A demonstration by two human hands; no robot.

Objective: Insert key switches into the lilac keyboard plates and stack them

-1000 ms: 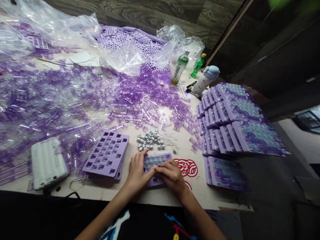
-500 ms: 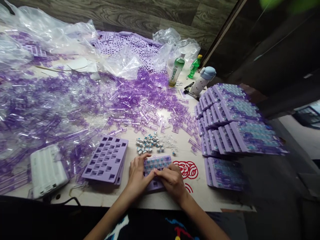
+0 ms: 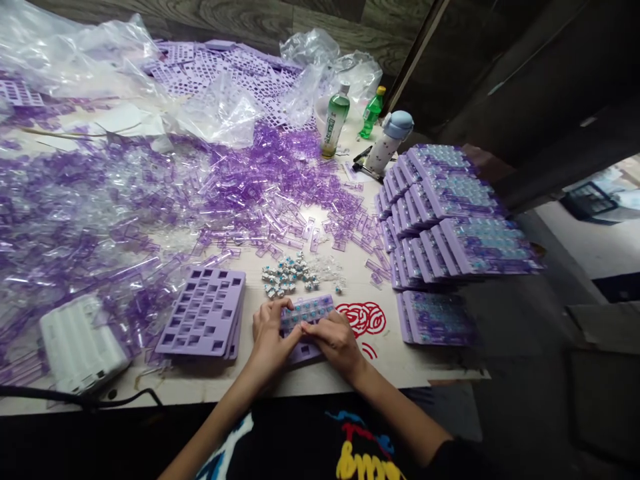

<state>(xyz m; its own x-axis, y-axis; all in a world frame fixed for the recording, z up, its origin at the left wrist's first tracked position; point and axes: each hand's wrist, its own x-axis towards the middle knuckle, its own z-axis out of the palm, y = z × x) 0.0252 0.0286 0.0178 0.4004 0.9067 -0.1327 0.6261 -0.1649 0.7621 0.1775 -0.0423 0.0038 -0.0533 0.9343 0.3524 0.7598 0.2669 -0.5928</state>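
Head view: purple plate point(image 3: 296, 354) lies partly beneath both hands point(image 3: 271, 339).

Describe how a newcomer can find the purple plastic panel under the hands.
On the pale tabletop, find the left hand and right hand. Beneath them lies this panel. Unlike the empty-holed purple panel on its left, it holds pale-blue pieces.

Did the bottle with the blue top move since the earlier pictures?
No. The bottle with the blue top stands in the same spot beside the stacked purple plates; the whole view shifted left, so both slid together.
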